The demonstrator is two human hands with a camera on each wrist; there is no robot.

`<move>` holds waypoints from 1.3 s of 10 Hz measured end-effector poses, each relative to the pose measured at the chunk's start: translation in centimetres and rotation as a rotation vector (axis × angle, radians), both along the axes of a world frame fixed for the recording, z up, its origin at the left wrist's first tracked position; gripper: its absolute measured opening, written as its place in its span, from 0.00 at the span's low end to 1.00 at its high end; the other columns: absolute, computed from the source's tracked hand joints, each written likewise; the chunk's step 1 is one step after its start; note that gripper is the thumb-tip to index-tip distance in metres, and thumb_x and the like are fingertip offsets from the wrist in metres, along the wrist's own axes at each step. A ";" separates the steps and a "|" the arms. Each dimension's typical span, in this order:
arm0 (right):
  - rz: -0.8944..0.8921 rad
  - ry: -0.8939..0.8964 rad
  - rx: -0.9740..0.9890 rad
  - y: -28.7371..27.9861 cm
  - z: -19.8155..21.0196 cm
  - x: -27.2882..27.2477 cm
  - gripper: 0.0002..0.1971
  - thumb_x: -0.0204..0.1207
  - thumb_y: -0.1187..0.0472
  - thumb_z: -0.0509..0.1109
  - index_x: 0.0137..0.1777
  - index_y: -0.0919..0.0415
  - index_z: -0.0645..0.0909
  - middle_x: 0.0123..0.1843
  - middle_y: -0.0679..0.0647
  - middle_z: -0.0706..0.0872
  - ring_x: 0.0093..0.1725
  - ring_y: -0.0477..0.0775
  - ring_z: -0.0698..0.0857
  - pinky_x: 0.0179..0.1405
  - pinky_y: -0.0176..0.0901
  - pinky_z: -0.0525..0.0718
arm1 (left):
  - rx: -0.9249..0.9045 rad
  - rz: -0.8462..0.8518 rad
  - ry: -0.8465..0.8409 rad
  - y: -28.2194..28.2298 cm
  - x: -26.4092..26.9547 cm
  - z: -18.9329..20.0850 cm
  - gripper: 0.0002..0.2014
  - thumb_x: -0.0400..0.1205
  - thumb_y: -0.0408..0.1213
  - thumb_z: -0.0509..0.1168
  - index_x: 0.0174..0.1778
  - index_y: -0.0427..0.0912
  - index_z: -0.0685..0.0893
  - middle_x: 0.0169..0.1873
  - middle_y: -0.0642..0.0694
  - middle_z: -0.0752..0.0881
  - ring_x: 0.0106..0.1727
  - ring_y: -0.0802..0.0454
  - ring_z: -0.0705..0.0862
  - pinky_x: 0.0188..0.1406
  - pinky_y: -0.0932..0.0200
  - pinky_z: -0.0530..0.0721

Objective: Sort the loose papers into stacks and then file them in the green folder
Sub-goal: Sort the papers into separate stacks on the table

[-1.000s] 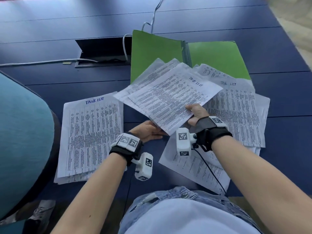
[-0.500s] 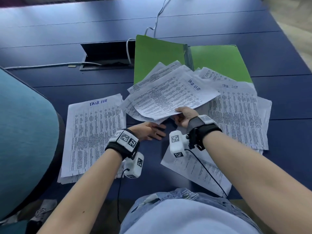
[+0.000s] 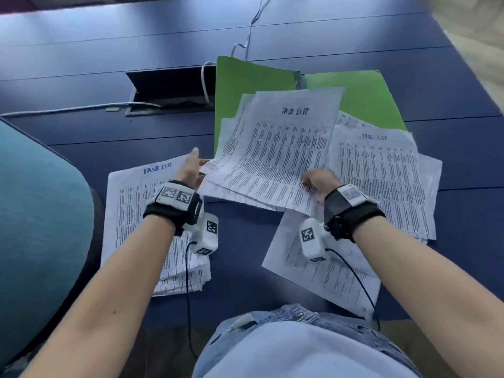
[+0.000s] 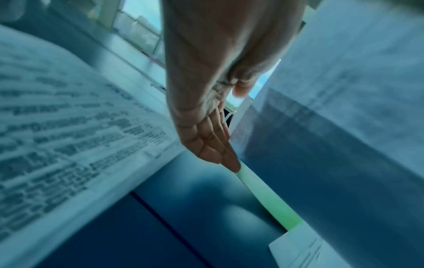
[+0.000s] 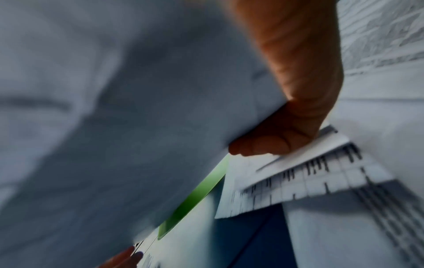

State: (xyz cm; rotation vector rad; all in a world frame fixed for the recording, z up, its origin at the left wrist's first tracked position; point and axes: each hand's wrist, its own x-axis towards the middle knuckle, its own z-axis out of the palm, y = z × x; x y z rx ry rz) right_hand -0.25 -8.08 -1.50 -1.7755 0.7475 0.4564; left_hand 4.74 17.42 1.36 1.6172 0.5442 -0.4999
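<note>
Swung round since the earlier frame: held sheaf of papers (image 3: 275, 154), heading now toward the table's far edge, lifted above the open green folder (image 3: 245, 85). Pinched at its near corner by the right hand (image 3: 317, 181), fingers curled on it. Left hand (image 3: 189, 169) beside the sheaf's left edge, fingers straight and together, above the sorted stack (image 3: 136, 214) near the left edge.

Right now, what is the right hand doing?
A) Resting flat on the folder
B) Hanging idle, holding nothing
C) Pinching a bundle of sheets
C: the right hand pinches the near corner of the lifted sheets; the left hand is open beside them.
</note>
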 end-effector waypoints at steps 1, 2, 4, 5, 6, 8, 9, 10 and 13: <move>0.020 -0.002 -0.004 -1.2 0.4 -0.7 0.14 0.78 0.66 0.63 0.30 0.57 0.72 0.31 0.50 0.74 0.30 0.45 0.73 0.34 0.35 0.73 | -0.098 -0.080 0.038 -0.5 0.1 0.6 0.25 0.85 0.55 0.46 0.41 0.39 0.78 0.32 0.42 0.85 0.33 0.48 0.83 0.36 0.57 0.79; -0.036 -0.021 0.045 -1.8 0.6 -1.6 0.03 0.77 0.67 0.66 0.43 0.67 0.78 0.35 0.55 0.79 0.32 0.50 0.78 0.32 0.37 0.78 | 0.044 -0.300 -0.042 -1.8 -0.5 0.7 0.07 0.83 0.32 0.59 0.39 0.40 0.76 0.33 0.45 0.84 0.34 0.48 0.83 0.30 0.62 0.83; -0.120 -0.478 -0.085 -0.6 3.7 -1.9 0.19 0.76 0.69 0.66 0.67 0.69 0.72 0.55 0.57 0.83 0.50 0.56 0.85 0.50 0.49 0.86 | 0.184 -0.325 -0.472 -4.9 -1.2 2.2 0.12 0.79 0.24 0.58 0.56 0.37 0.76 0.55 0.34 0.83 0.57 0.37 0.83 0.62 0.41 0.80; -0.193 -0.764 -0.272 0.0 7.9 -1.4 0.16 0.77 0.65 0.65 0.64 0.70 0.75 0.52 0.61 0.85 0.49 0.56 0.85 0.42 0.36 0.83 | 0.101 -0.170 -0.676 -6.4 -1.3 6.3 0.09 0.77 0.25 0.57 0.50 0.40 0.75 0.51 0.36 0.82 0.52 0.41 0.82 0.59 0.43 0.82; -0.302 -0.946 -0.239 0.0 11.2 -1.5 0.23 0.78 0.64 0.66 0.70 0.73 0.69 0.56 0.50 0.79 0.54 0.46 0.79 0.51 0.22 0.76 | 0.055 0.001 -0.786 -6.9 -1.3 9.2 0.19 0.79 0.25 0.60 0.67 0.27 0.71 0.63 0.46 0.78 0.62 0.54 0.78 0.72 0.47 0.75; -0.420 -0.979 -0.024 0.2 9.8 -4.0 0.26 0.75 0.64 0.70 0.70 0.66 0.65 0.51 0.34 0.72 0.46 0.20 0.76 0.47 0.14 0.73 | -0.011 -0.024 -0.783 -6.3 -4.2 8.2 0.17 0.69 0.40 0.76 0.47 0.48 0.77 0.45 0.52 0.86 0.46 0.57 0.87 0.53 0.53 0.87; -0.393 -0.969 0.038 1.0 8.6 -4.9 0.13 0.73 0.61 0.70 0.50 0.54 0.68 0.45 0.41 0.77 0.39 0.24 0.79 0.45 0.26 0.79 | -0.045 -0.010 -0.716 -5.9 -5.3 6.0 0.31 0.58 0.59 0.78 0.50 0.44 0.78 0.47 0.45 0.86 0.48 0.48 0.86 0.49 0.50 0.88; -0.420 -1.008 0.054 2.0 8.9 -4.7 0.08 0.78 0.66 0.64 0.54 0.62 0.69 0.46 0.43 0.79 0.40 0.25 0.81 0.45 0.24 0.79 | -0.060 -0.039 -0.717 -6.2 -5.9 5.7 0.27 0.72 0.45 0.73 0.60 0.33 0.75 0.49 0.44 0.84 0.49 0.51 0.86 0.45 0.62 0.87; -0.486 -1.144 0.101 2.9 11.2 -3.9 0.07 0.78 0.65 0.64 0.44 0.54 0.68 0.44 0.43 0.78 0.40 0.25 0.79 0.48 0.24 0.77 | -0.212 0.056 -0.800 -4.6 -4.8 7.9 0.11 0.75 0.36 0.69 0.50 0.41 0.76 0.47 0.41 0.83 0.48 0.50 0.83 0.49 0.58 0.84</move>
